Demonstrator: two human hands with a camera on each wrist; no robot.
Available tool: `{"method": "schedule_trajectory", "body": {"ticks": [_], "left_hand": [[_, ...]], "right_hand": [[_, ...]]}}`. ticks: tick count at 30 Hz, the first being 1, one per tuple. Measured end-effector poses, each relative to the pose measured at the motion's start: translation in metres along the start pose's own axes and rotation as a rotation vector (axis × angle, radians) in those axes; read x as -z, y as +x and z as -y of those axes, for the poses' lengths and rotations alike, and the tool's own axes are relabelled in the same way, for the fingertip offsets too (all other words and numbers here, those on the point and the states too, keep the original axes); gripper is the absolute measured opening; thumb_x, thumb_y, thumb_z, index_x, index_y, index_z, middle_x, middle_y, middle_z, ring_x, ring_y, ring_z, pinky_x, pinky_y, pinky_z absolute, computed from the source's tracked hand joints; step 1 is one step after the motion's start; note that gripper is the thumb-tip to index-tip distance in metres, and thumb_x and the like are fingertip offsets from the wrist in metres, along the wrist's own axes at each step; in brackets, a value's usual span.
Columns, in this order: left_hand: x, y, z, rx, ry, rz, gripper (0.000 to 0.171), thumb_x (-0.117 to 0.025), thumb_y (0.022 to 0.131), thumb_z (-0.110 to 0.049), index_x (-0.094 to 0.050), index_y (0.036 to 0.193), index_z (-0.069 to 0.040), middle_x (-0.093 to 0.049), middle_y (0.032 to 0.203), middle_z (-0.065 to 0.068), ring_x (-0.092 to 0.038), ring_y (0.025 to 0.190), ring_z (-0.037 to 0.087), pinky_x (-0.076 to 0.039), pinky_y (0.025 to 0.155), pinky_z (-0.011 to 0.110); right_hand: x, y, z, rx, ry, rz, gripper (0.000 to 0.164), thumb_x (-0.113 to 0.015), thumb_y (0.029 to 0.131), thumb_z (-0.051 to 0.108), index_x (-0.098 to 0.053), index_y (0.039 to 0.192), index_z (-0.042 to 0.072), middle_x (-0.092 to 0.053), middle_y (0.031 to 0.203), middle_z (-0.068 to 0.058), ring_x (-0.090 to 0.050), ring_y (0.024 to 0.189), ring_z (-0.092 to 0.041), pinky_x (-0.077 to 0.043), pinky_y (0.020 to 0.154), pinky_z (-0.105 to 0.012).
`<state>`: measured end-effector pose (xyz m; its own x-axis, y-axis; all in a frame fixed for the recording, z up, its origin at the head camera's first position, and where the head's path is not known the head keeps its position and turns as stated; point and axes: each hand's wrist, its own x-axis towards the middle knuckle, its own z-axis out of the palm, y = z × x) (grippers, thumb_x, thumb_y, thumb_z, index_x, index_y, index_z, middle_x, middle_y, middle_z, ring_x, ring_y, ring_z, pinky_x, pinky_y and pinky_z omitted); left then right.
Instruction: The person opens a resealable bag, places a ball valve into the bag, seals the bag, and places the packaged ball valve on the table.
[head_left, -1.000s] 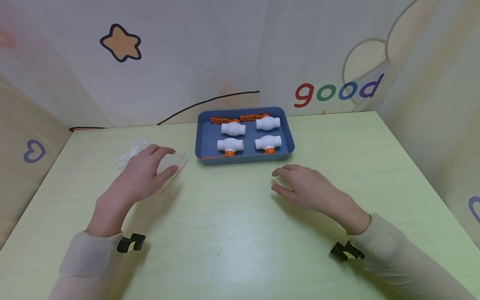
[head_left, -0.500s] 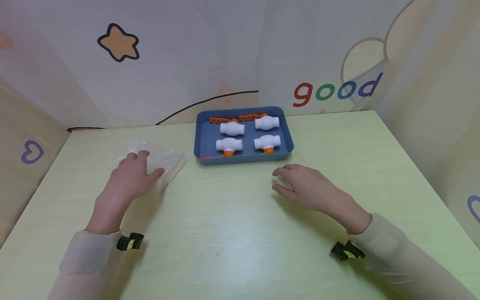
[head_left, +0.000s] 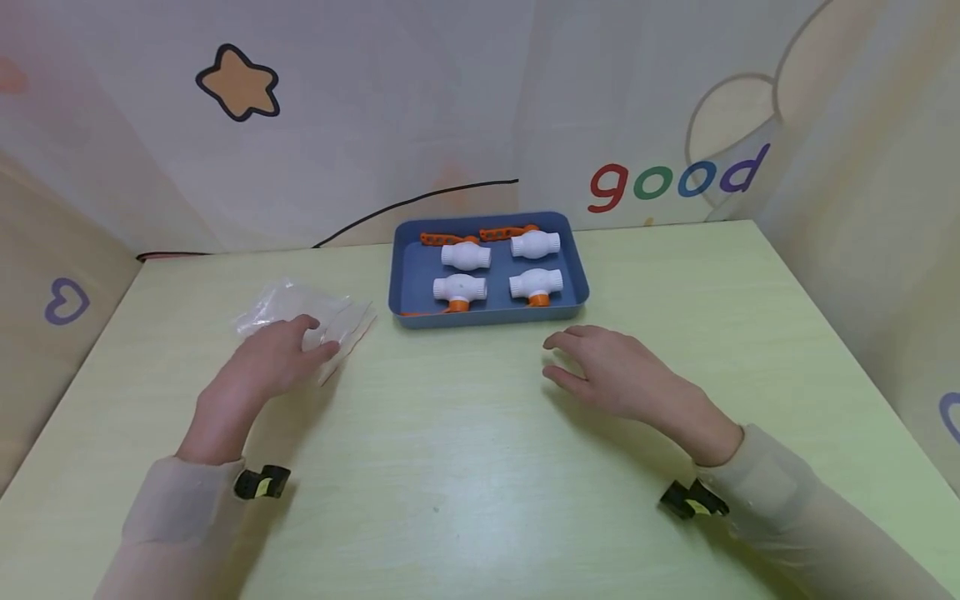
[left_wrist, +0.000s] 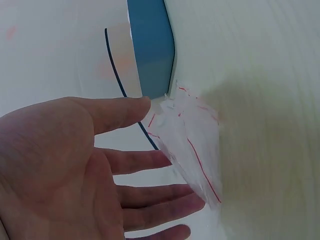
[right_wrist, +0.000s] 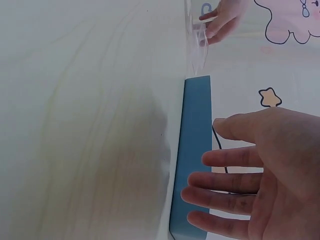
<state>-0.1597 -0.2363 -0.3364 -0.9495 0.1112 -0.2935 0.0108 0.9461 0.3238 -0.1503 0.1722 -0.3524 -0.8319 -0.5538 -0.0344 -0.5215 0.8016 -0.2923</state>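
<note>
In the head view my left hand hovers at the near side of some clear plastic zip bags, thumb and fingers spread apart. The left wrist view has the red-lined zip bags just past my fingertips, with nothing in the palm. My right hand holds nothing and hangs over the table in front of the blue tray, its fingers relaxed. Inside that tray lie several white plastic ball valves with orange handles, arranged in two rows.
The pale wooden table meets a printed cloth backdrop at the back and sides. A black clip-like device sits at the left wrist, and another black device at the right wrist.
My left hand has drawn back from over the zip bags toward the near left, then shifted slightly right, leaving more of them visible. The right hand and the tray have stayed put.
</note>
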Motion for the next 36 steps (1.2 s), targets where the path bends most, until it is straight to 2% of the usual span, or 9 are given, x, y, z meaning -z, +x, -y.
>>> {"method": "schedule_trajectory", "body": {"ticks": [5,9,12,15,19,25,30,36], "left_hand": [[-0.001,-0.001,-0.003,-0.013,-0.025,-0.001,0.069,-0.049,0.106,-0.042,-0.041,0.147,0.014,-0.045,0.146,0.036,-0.042,0.134,0.054,-0.035,0.109,0.064],[0.002,-0.002,-0.005,-0.047,-0.037,-0.045,0.066,-0.05,0.106,-0.038,-0.043,0.144,0.017,-0.047,0.143,0.038,-0.041,0.134,0.054,-0.034,0.109,0.063],[0.005,-0.003,-0.003,-0.083,-0.032,-0.07,0.067,-0.057,0.103,-0.035,-0.044,0.143,0.018,-0.044,0.14,0.041,-0.039,0.132,0.056,-0.034,0.108,0.064],[0.008,-0.002,0.0,-0.12,-0.029,-0.067,0.074,-0.068,0.097,-0.031,-0.04,0.146,0.016,-0.036,0.142,0.041,-0.034,0.131,0.056,-0.035,0.106,0.066],[0.011,0.004,0.007,-0.173,-0.024,-0.025,0.089,-0.08,0.089,-0.026,-0.031,0.155,0.007,-0.023,0.154,0.037,-0.024,0.139,0.057,-0.028,0.106,0.073],[0.018,0.018,0.021,-0.282,-0.099,0.097,0.106,-0.086,0.083,-0.023,-0.019,0.161,0.0,-0.004,0.165,0.031,-0.008,0.149,0.054,-0.02,0.111,0.073],[0.025,0.029,0.028,-0.302,-0.091,0.131,0.111,-0.088,0.079,-0.019,-0.016,0.161,0.002,-0.006,0.164,0.033,-0.007,0.149,0.055,-0.016,0.113,0.072],[0.027,0.035,0.03,-0.282,-0.102,0.162,0.11,-0.088,0.081,-0.021,-0.016,0.162,0.0,-0.014,0.164,0.031,-0.012,0.149,0.052,-0.013,0.114,0.071]], "right_hand": [[0.001,0.001,0.0,0.001,-0.006,-0.003,0.038,-0.072,0.098,0.029,-0.07,0.126,0.004,-0.07,0.123,-0.014,-0.067,0.11,-0.031,-0.056,0.091,-0.049],[0.001,0.0,0.0,0.0,-0.004,-0.005,0.038,-0.072,0.098,0.029,-0.07,0.126,0.004,-0.07,0.122,-0.014,-0.067,0.11,-0.03,-0.056,0.09,-0.049],[0.001,0.001,0.0,0.001,-0.002,-0.005,0.038,-0.072,0.098,0.028,-0.07,0.126,0.004,-0.07,0.123,-0.014,-0.067,0.11,-0.03,-0.056,0.091,-0.049],[0.001,0.001,-0.001,-0.002,-0.003,-0.002,0.038,-0.072,0.098,0.029,-0.07,0.127,0.004,-0.069,0.123,-0.014,-0.066,0.111,-0.031,-0.055,0.091,-0.05],[0.001,0.002,0.0,-0.012,-0.002,0.006,0.038,-0.071,0.098,0.029,-0.069,0.127,0.004,-0.069,0.125,-0.014,-0.066,0.113,-0.031,-0.055,0.092,-0.05],[0.002,0.002,0.0,-0.01,-0.001,0.01,0.038,-0.071,0.098,0.03,-0.07,0.127,0.005,-0.069,0.124,-0.014,-0.066,0.112,-0.031,-0.055,0.091,-0.05],[0.003,0.001,0.001,-0.015,-0.002,0.019,0.039,-0.071,0.098,0.03,-0.069,0.128,0.005,-0.069,0.125,-0.014,-0.066,0.113,-0.032,-0.055,0.092,-0.051],[0.004,-0.001,-0.001,-0.028,-0.004,0.026,0.038,-0.071,0.098,0.029,-0.069,0.128,0.004,-0.069,0.125,-0.014,-0.066,0.114,-0.032,-0.055,0.093,-0.051]]}}
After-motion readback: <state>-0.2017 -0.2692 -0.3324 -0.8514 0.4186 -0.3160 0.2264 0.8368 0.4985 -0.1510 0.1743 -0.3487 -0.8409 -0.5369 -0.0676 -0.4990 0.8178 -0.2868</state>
